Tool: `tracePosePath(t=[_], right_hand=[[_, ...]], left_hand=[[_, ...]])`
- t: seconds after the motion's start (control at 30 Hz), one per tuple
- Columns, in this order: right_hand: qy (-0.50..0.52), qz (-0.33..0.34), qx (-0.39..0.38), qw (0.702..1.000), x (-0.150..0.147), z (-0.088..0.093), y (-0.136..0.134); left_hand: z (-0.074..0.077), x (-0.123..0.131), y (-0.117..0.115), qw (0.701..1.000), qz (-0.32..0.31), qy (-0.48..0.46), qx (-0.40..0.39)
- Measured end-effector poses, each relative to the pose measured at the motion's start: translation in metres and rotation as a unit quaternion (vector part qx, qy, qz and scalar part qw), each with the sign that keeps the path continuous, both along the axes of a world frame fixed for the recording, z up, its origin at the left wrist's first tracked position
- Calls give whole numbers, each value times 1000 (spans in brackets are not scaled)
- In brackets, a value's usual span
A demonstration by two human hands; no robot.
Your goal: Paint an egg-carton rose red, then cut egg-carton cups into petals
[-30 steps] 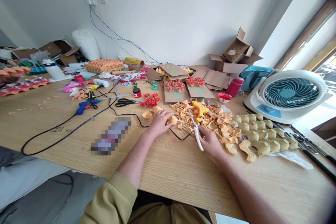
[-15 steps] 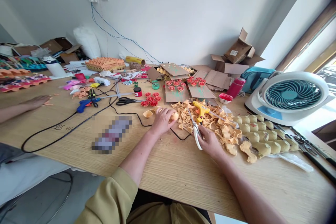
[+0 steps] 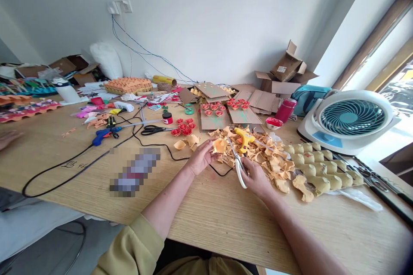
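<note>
My left hand (image 3: 202, 157) is turned partly palm up, its fingers closed on the edge of a peach-orange egg-carton cup (image 3: 220, 146) whose hollow side faces me. In my right hand (image 3: 257, 177) is a pair of white-handled scissors (image 3: 239, 172), blades pointing up and away, close to the cup but apart from it. A heap of torn orange carton scraps (image 3: 274, 161) spreads beyond and right of both hands. Another cut cup (image 3: 180, 145) lies on the table left of the heap. A yellow glue gun (image 3: 244, 138) rests on the scraps just past the scissors.
Red paper roses (image 3: 183, 126) and black scissors (image 3: 153, 129) lie farther left. A blue glue gun (image 3: 105, 135) trails a black cord. To the right stand grey egg-carton pieces (image 3: 325, 172) and a white fan (image 3: 348, 120). At the far left edge shows another person's hand (image 3: 8, 138).
My left hand has rolled palm upward, turning the cup's hollow toward me. The scissors stay in my right hand. The other person's hand has drawn back to the left.
</note>
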State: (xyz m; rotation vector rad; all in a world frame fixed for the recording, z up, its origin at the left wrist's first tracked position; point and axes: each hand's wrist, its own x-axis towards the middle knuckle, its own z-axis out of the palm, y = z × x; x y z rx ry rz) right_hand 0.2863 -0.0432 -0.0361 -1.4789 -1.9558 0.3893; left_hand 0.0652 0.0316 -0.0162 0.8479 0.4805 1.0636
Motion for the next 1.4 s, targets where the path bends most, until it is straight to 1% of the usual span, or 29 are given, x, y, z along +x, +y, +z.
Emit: tracePosePath(t=[0.1, 0.17, 0.27, 0.33, 0.4, 0.47, 0.53, 0.67, 0.8, 0.87, 0.93, 1.0, 1.2, 1.3, 1.4], right_hand=[[-4, 0, -5, 1000, -1, 2, -1], [-7, -1, -7, 1000, -2, 3, -1], [-13, -3, -4, 1000, -2, 4, -2], [-19, -7, 1, 1000, -2, 6, -2], [-23, -9, 6, 1000, -2, 7, -3], [-34, -6, 2, 999, -1, 9, -3], [-57, -2, -12, 998, -1, 12, -4], [-89, -6, -33, 995, -4, 17, -7], [-78, -25, -61, 995, -6, 19, -10], [-65, -34, -75, 995, -5, 19, -10], [-47, -41, -82, 995, -3, 18, -8], [-27, -42, -85, 995, -1, 16, -6], [43, -20, -100, 994, 1, 8, 0], [88, -9, -120, 989, -1, 6, 0], [140, 9, -157, 978, -5, 8, 0]], left_hand=[[-2, -1, 1, 999, -22, -25, -24], [-2, -2, 1, 999, -24, -32, -28], [1, -4, 0, 999, -16, -26, -17], [3, -4, 0, 1000, 4, -12, 5], [4, -5, 1, 998, 42, 14, 39], [3, -5, 3, 992, 83, 59, 79], [0, -5, 5, 983, 105, 103, 105], [-2, -7, 6, 974, 107, 152, 127], [0, -5, 2, 949, 96, 229, 195], [1, -4, 2, 939, 99, 250, 213], [2, -5, 3, 941, 110, 249, 200], [2, -6, 4, 949, 116, 240, 170], [3, -10, 5, 974, 103, 184, 81], [3, -10, 7, 981, 97, 155, 60], [2, -10, 9, 984, 94, 144, 50]])
